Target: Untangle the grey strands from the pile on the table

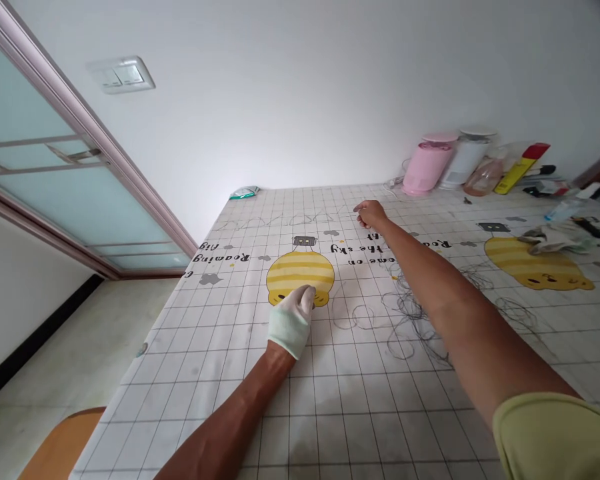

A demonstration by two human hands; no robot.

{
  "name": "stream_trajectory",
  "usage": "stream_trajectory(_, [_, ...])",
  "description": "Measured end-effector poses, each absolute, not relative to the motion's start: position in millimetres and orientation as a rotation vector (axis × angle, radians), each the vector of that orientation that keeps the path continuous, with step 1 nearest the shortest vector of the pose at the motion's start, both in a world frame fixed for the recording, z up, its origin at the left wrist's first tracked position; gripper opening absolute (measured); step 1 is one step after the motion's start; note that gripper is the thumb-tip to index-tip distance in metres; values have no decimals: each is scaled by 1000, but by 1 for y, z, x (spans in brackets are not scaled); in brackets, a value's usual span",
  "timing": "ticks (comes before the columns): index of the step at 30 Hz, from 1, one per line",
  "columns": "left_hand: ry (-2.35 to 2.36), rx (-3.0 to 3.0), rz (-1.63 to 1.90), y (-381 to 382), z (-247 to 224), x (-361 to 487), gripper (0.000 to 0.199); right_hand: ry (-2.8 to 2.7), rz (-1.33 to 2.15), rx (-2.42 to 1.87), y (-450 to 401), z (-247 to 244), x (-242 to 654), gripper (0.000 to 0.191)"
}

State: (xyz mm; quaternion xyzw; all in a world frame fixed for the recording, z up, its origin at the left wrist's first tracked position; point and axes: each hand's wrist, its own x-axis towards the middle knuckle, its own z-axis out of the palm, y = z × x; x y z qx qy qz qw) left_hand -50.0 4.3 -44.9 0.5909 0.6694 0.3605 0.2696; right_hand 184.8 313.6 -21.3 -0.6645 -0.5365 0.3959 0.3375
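My left hand (293, 317), in a white and mint glove, is closed over the yellow striped print on the tablecloth (220, 373); what its fingers pinch is too small to make out. My bare right hand (370, 215) is closed farther back, with a thin wire seeming to run from its fingertips. Thin curly wire (310, 219) stretches leftward from there across the back of the cloth. A tangle of dark wire (415, 310) lies beside and partly behind my right forearm, with loose loops reaching towards my left hand.
Along the wall at the back right stand a pink cylinder (427, 167), a white cylinder (464, 160), a bottle (485, 175) and a yellow-red box (523, 168). A glove (555, 238) lies at the right. A green-white packet (244, 193) sits at the back left corner.
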Motion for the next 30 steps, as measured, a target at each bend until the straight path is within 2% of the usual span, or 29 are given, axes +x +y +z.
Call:
stream_trajectory(8, [1871, 1577, 934, 5, -55, -50, 31, -1477, 868, -1871, 354, -43, 178, 13])
stream_trajectory(13, [1876, 1582, 911, 6, -53, -50, 29, -1520, 808, -1912, 346, -33, 179, 23])
stream_trajectory(16, [1838, 1640, 877, 6, -47, -52, 30, -1529, 778, -1920, 330, -20, 189, 23])
stream_trajectory(20, [1798, 1565, 956, 8, -44, -54, 35, -1603, 767, -1802, 282, -2, 212, 18])
stream_trajectory(25, [1738, 1286, 1026, 14, -40, -56, 37, -2095, 884, -1490, 175, 13, 225, 17])
stream_trajectory(28, [1765, 1217, 1054, 16, -36, -57, 39, -2406, 714, -1347, 122, 3, 218, 10])
stream_trajectory(30, [1775, 1215, 1048, 16, -35, -57, 40, -2547, 536, -1200, 103, -10, 209, 28])
